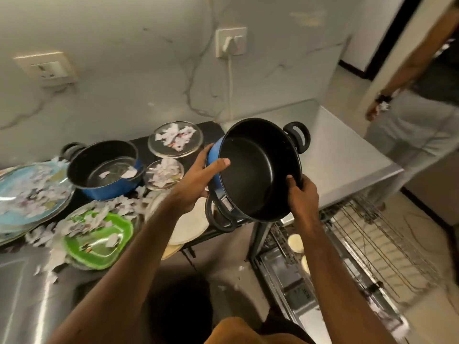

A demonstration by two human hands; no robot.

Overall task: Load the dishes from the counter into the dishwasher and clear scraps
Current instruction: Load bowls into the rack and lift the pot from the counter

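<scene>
I hold a blue pot with a black inside [258, 170], tilted toward me, above the counter's right end. My left hand [198, 180] grips its left rim, thumb inside. My right hand [301, 197] grips the right rim. The pot looks empty. A second blue pot [104, 167] stands on the counter with paper scraps in it. Two glass plates [175, 139] [164, 173], a large blue plate [27, 192] and a green dish [99, 239] all carry torn paper scraps. White plates [191, 224] lie under my left wrist. The dishwasher [347, 254] stands open at lower right.
The dishwasher's wire rack [380, 247] is pulled out, with small pale dishes [295, 243] beside it. A steel surface [340, 155] lies right of the pot. Another person [422, 95] stands at far right. A dark bin [183, 309] sits below me. Scraps litter the counter.
</scene>
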